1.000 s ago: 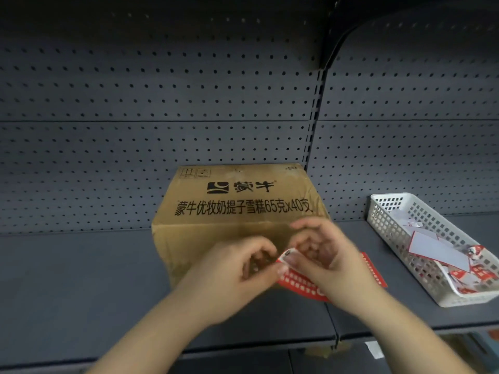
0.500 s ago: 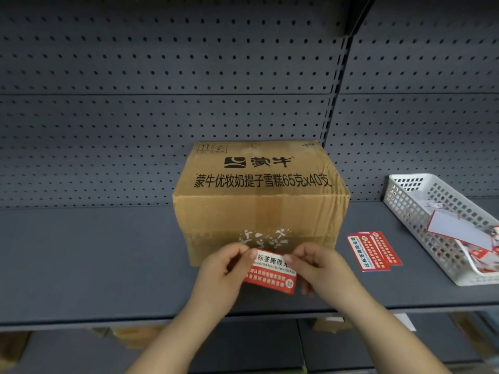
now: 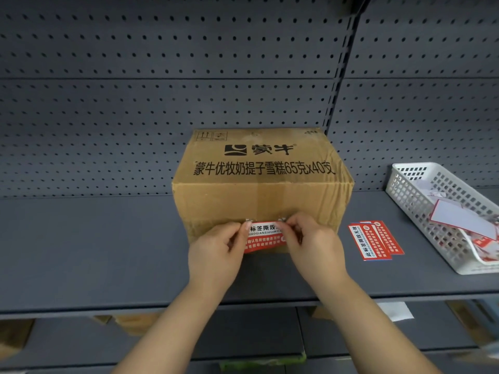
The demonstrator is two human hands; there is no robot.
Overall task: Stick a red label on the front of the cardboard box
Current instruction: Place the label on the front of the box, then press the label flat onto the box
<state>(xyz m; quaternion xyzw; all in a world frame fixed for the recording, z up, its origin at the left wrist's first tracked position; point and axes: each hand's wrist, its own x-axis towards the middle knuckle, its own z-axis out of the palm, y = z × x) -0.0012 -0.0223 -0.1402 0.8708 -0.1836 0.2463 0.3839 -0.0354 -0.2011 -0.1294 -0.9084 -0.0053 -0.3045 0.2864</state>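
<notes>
A brown cardboard box (image 3: 259, 190) with black printed characters stands on the grey shelf (image 3: 94, 244). A red and white label (image 3: 263, 237) lies against the lower part of the box's front face. My left hand (image 3: 216, 252) pinches the label's left edge. My right hand (image 3: 310, 247) pinches its right edge. The fingers of both hands cover the label's ends.
Two more red labels (image 3: 374, 241) lie flat on the shelf right of the box. A white mesh basket (image 3: 413, 195) with paper scraps stands at the far right. A perforated back panel (image 3: 162, 103) rises behind; lower shelves show below the front edge.
Both hands have carried the label up from in front of the shelf edge onto the box's front face. The view has shifted slightly.
</notes>
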